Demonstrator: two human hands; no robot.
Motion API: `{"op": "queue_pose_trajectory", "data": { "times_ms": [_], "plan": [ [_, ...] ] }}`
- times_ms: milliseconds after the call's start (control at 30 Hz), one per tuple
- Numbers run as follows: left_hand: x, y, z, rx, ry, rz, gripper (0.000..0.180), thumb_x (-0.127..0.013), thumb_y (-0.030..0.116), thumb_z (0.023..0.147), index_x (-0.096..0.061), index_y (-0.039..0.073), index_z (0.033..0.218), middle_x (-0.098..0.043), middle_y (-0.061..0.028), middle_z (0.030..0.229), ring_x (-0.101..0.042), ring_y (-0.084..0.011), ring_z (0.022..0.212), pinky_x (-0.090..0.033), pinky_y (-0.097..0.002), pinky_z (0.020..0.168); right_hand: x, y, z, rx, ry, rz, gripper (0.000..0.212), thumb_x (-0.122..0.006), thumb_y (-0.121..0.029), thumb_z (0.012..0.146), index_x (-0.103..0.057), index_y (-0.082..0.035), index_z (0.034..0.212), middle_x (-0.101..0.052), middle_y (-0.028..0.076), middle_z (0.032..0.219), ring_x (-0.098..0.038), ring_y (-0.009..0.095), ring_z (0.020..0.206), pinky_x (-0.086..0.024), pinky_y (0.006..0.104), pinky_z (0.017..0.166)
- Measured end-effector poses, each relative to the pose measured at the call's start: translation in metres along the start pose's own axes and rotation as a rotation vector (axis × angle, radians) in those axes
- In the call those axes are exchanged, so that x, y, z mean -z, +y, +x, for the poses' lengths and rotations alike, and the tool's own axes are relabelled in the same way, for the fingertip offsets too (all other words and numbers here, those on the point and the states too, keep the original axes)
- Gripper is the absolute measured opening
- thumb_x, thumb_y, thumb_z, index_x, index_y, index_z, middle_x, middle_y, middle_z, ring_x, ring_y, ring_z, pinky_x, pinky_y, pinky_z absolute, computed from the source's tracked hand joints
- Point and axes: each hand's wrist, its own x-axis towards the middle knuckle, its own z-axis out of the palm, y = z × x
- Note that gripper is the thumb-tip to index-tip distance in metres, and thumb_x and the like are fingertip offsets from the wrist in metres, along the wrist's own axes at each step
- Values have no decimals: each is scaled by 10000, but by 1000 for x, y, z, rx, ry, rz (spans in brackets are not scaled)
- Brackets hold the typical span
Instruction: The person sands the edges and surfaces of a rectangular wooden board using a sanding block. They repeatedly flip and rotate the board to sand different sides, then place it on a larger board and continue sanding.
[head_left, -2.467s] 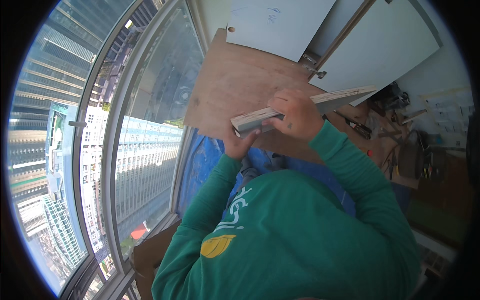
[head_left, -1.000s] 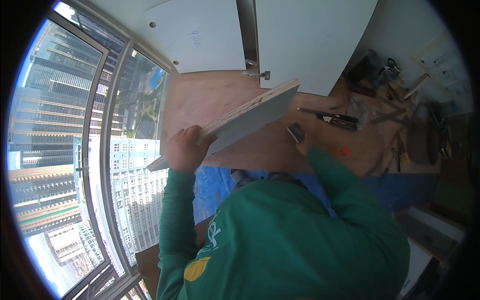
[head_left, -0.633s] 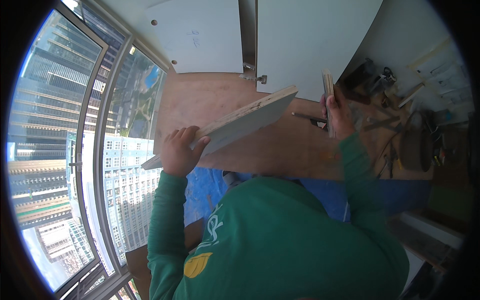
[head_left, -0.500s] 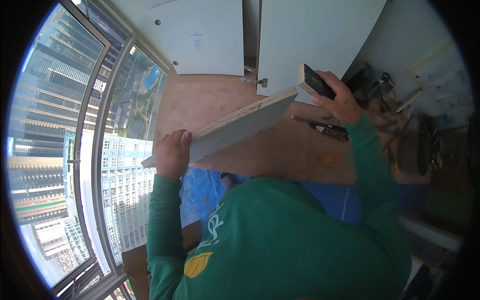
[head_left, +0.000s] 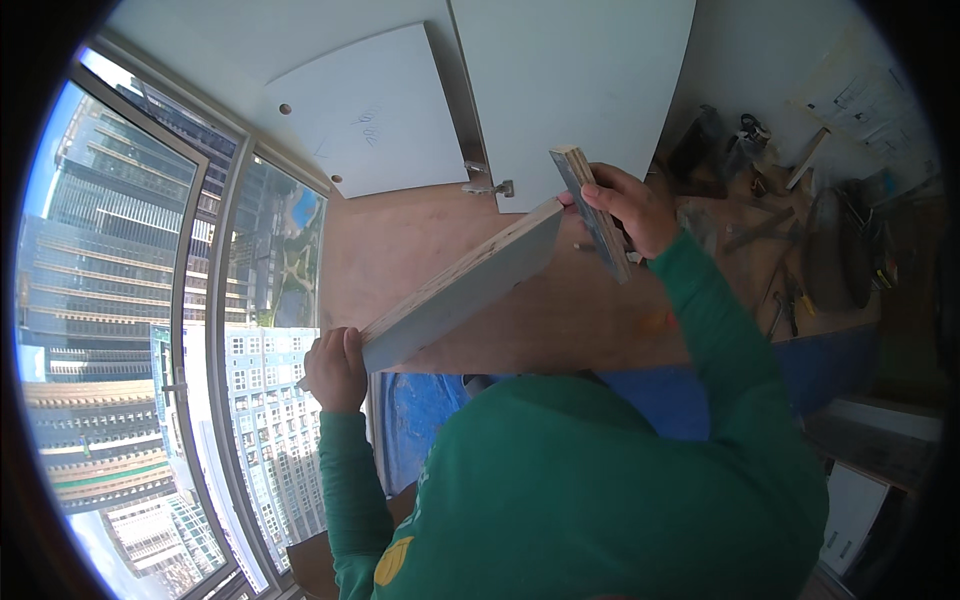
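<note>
My left hand (head_left: 338,368) is closed round the lower left end of a grey-faced board (head_left: 485,285), which is tilted with its raw, layered wood edge facing up. In my right hand (head_left: 640,210) is a sanding block (head_left: 597,215), a short piece of layered wood with a dark face. The block stands steeply tilted beside the board's far right end. Whether they touch I cannot tell. Fingers of the right hand show past the block near that end; the rest are hidden behind it.
Beneath the board lies a brown work surface (head_left: 450,345). A white panel with holes (head_left: 370,115) and a larger white door (head_left: 570,90) with hinges (head_left: 490,187) lie beyond. Hand tools (head_left: 790,300) and a dark round container (head_left: 838,250) are at right. Windows (head_left: 120,330) line the left.
My right hand has swung left with the sanding block, turning it upright beside the board's far end. My left hand keeps its hold on the board. The whole view has shifted.
</note>
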Motion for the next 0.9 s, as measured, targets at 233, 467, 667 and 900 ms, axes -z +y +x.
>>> {"op": "queue_pose_trajectory", "data": {
  "times_ms": [233, 467, 667, 900],
  "plan": [
    [-7, -1, 1, -16, 25, 30, 401, -458, 316, 1108, -712, 64, 930, -702, -144, 871, -649, -379, 833, -472, -516, 772, 17, 2, -14, 97, -14, 430, 505, -640, -389, 1042, -597, 24, 1328, -690, 134, 1230, -677, 200, 1027, -566, 372, 936],
    [-5, 0, -3, 26, 9, 32, 351, -494, 309, 1101, -731, 81, 979, -728, -116, 923, -663, -346, 891, -483, -484, 828, -1, 15, 6, 148, 120, -153, 636, -766, -412, 977, -599, 3, 1430, -660, 114, 1153, -661, 240, 1048, -540, 391, 975],
    [4, -7, -13, -14, 91, 16, 274, -619, 280, 1041, -716, 77, 885, -726, -87, 917, -654, -322, 906, -462, -477, 873, 0, -27, 23, 470, -272, -942, 695, -819, -251, 880, -569, -1, 1478, -613, 136, 1250, -612, 320, 1165, -505, 418, 1020],
    [-15, -41, -50, 366, 518, -178, 424, -693, 333, 1013, -659, -4, 1268, -645, -186, 1303, -615, -358, 1190, -443, -487, 1067, -15, -44, 33, 399, -419, -1128, 705, -831, -177, 818, -593, -15, 1461, -606, 156, 1269, -583, 340, 1186, -483, 443, 1059]
  ]
}}
